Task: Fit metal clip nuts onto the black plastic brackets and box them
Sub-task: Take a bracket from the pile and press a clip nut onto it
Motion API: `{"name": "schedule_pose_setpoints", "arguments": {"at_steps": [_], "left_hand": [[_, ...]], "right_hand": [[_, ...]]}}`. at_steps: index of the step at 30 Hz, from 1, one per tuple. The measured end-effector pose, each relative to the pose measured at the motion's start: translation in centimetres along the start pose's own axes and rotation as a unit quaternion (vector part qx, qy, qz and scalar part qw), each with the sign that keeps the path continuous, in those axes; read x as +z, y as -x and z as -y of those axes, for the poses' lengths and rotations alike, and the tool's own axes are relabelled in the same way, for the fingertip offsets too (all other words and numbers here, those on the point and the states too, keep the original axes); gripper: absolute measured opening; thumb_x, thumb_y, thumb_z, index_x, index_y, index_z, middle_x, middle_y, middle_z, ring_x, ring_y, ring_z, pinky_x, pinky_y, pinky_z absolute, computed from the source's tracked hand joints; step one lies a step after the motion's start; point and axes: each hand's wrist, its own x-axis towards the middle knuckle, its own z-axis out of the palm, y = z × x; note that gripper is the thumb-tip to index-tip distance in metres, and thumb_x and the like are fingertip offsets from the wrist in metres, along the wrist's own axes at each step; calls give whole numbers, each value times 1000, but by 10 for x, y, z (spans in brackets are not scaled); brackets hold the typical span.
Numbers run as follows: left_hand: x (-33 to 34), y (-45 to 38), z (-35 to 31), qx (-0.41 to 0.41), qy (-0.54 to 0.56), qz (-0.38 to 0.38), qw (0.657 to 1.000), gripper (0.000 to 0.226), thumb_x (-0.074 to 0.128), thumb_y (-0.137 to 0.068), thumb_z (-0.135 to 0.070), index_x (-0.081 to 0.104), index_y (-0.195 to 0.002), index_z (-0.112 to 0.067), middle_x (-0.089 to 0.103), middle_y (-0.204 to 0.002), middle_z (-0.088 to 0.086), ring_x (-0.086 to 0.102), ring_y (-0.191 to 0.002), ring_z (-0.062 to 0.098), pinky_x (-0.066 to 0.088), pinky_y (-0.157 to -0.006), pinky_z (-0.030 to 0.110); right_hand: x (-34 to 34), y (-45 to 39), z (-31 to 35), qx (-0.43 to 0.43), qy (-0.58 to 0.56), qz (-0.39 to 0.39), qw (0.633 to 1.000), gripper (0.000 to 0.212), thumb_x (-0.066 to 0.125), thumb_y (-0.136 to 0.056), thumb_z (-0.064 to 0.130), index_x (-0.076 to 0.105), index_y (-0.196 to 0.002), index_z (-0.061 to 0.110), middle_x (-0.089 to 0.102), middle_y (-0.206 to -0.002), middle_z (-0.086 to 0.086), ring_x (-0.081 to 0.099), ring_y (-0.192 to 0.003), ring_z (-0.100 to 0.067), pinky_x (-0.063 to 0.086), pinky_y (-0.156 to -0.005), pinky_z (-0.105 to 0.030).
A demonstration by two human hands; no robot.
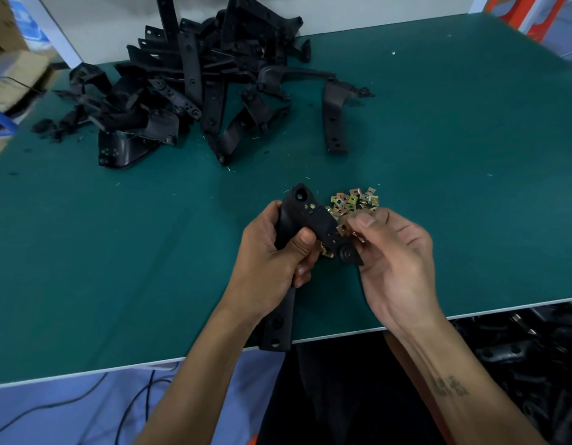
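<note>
Black plastic brackets (188, 88) are seen heaped at the far left of a green table (455, 149), the pile leaning against a white wall at the back, with one bracket (334, 120) lying apart to the right of the heap. More dark parts (532, 354) are glimpsed below the table's near edge on the right, too dim to be told apart. Cardboard boxes (11, 72) are blurred at the left edge of the view.

One long bracket (307, 220) is held above the near middle of the table. It is gripped by the left hand (272, 261), whose fingers are curled round its body with the thumb laid across the front; the bracket's lower strip (278, 326) is shown passing under the wrist and reaching past the table's edge. The right hand (394, 261) is held just beside the bracket's right end, its thumb and fingertips closed in a pinch on a metal clip nut (343, 228) that is pressed against the bracket's edge. A second brass-coloured clip (325, 252) is visible at the bracket's lower edge, between the two hands.

A small pile of loose clip nuts (353, 202), gold and greenish in tint, is seen on the table just beyond the right hand's fingertips. Fine pale flecks (230, 169) are scattered over the green surface.
</note>
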Motion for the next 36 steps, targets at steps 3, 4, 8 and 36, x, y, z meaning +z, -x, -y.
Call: {"name": "schedule_pose_setpoints", "arguments": {"at_steps": [3,4,8,36], "left_hand": [[-1,1,0,-3,2,-10,1000,6,50,-103,0,46,-99,-2,53,-64,1,35,-46,12,36,-42,24],[-1,1,1,-6,2,-15,1000,7,50,-103,1,46,-99,-2,53,-64,2,35,-46,12,35,-42,24],[-2,1,-1,-9,14,-19,1000,9,52,-103,-2,46,-97,-3,52,-64,4,34,-46,12,35,-42,23],[-7,5,1,-22,68,-57,996,16,57,-99,-17,48,-102,-4,49,-69,9,36,-49,13,35,-46,26]], "right_hand": [[-2,1,-1,-5,-15,3,1000,25,55,-86,9,76,-72,4,71,-79,-7,66,-75,-18,52,-62,-25],[-3,1,-1,-5,-16,5,1000,27,55,-85,9,78,-71,5,72,-81,-7,67,-77,-19,52,-65,-26],[-6,1,-1,-2,1,20,1000,26,54,-83,10,78,-74,3,71,-86,-11,64,-91,-24,47,-82,-35],[-46,-11,9,-142,599,48,786,24,81,-85,11,78,-107,18,58,-98,8,54,-76,0,37,-69,-9]]}}
